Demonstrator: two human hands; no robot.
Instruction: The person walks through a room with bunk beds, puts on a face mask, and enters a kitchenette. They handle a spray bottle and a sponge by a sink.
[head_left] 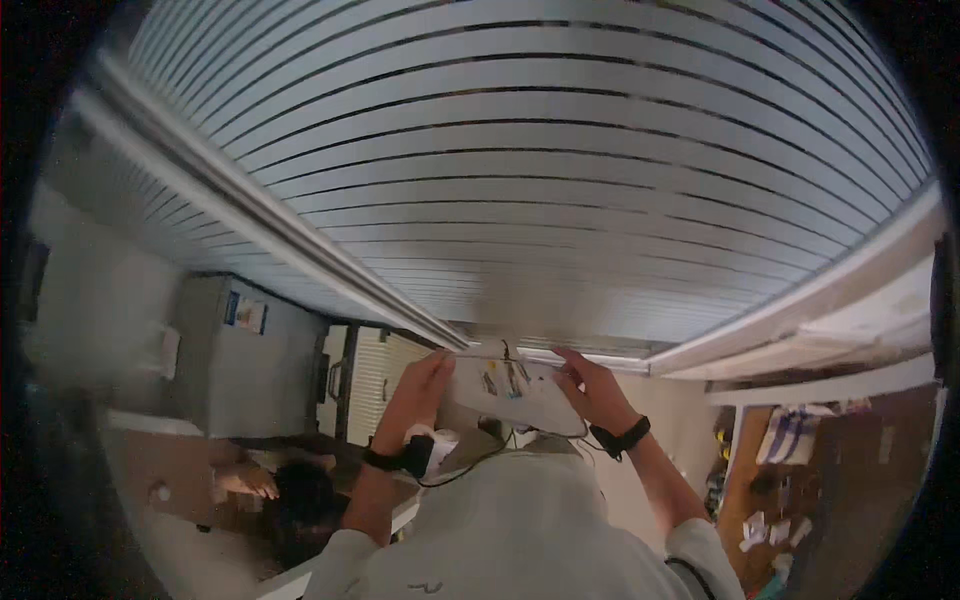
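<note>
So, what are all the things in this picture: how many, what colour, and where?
Wide slatted surface: one, pale grey, across the top
Box-shaped cabinet: one, grey, left
Ridged upright panel: one, cream, left of centre
Wooden table: one, brown, right
Striped cloth: one, white and blue, on the table
Small scraps: several, white, on the table
Flat tray-like piece: one, whitish, centre
Slender items: several, mixed colours, on that piece; too small to identify
Co-worker's hand: one, bare, lower left
Wristbands: two, black, one per wrist
Shirt: one, whitish, bottom centre
Hands, left and right: two, bare, holding the tray-like piece's sides
</note>
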